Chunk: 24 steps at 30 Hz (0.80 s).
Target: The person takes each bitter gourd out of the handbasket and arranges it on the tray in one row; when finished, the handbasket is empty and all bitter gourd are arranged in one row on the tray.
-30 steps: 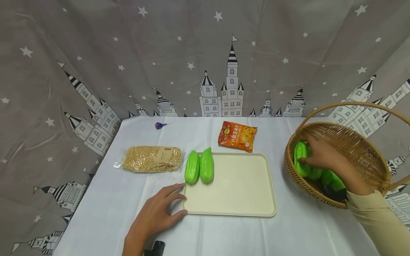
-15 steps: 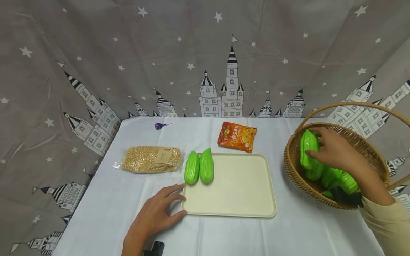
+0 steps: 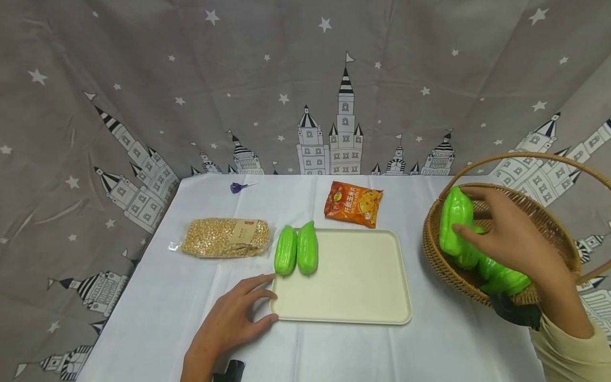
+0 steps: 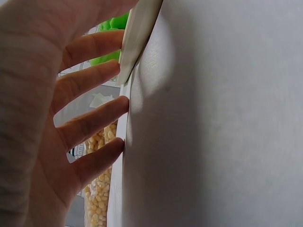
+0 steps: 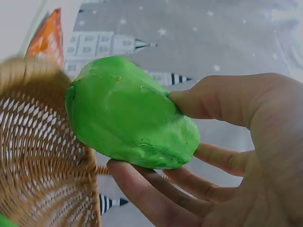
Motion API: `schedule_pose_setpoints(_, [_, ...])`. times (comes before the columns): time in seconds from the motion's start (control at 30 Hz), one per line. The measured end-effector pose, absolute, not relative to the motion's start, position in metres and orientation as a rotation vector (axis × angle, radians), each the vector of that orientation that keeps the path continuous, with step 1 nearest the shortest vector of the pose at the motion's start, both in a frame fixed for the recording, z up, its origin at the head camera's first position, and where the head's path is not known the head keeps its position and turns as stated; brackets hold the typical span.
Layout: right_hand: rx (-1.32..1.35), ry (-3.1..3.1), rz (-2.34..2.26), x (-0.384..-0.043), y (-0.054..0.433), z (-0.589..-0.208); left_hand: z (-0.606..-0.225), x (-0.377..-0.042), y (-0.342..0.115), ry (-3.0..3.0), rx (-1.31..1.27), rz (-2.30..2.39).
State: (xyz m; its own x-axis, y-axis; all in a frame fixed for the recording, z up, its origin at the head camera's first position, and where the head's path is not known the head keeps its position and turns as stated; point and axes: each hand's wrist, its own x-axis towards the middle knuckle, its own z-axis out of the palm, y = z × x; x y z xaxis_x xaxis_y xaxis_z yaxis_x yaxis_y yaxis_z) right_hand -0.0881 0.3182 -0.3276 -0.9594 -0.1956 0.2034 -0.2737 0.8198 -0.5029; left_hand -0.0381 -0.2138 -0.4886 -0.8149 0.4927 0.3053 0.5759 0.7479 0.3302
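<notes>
1. As I look down through the head camera, a grey backdrop (image 3: 238, 79) with a castle print fills the upper part; below it spreads a white tablecloth (image 3: 343, 350).
2. To the right sits a wicker basket (image 3: 546, 220); other green pieces (image 3: 508, 280) lie inside it.
3. Near the middle is a cream tray (image 3: 353, 281); a green pair (image 3: 307, 249) lies side by side at its far left corner.
4. Well apart, my hands do different work; the left hand (image 3: 234, 315) is spread and relaxed at the tray's left edge, gripping nothing; the right hand (image 3: 515, 239) pinches a green vegetable (image 3: 455, 220) between thumb and fingers.
5. Left of the tray lies a clear bag of corn (image 3: 215, 237); behind the tray is an orange packet (image 3: 353, 204).
6. The green vegetable is up over the basket's left side; I judge this to be a lift, so I would pinch firmly on that slick-looking skin, raise it clear of the rim, and rest the left hand lightly so the tray stays put.
7. Smallest, at the back left, is a purple lollipop-like item (image 3: 236, 187).
</notes>
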Motion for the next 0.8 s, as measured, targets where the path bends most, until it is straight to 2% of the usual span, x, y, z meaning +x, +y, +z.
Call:
schedule_pose_setpoints(0.37, [0.426,-2.823,0.997,-0.086,0.280,-0.333,-0.487,-0.042,-0.213,-2.778,-0.863,-0.654])
schedule_pose_setpoints(0.8, [0.494,-2.947,1.188,-0.111,0.219,-0.355,-0.486,-0.038,-0.215,-2.792,-0.829,-0.685])
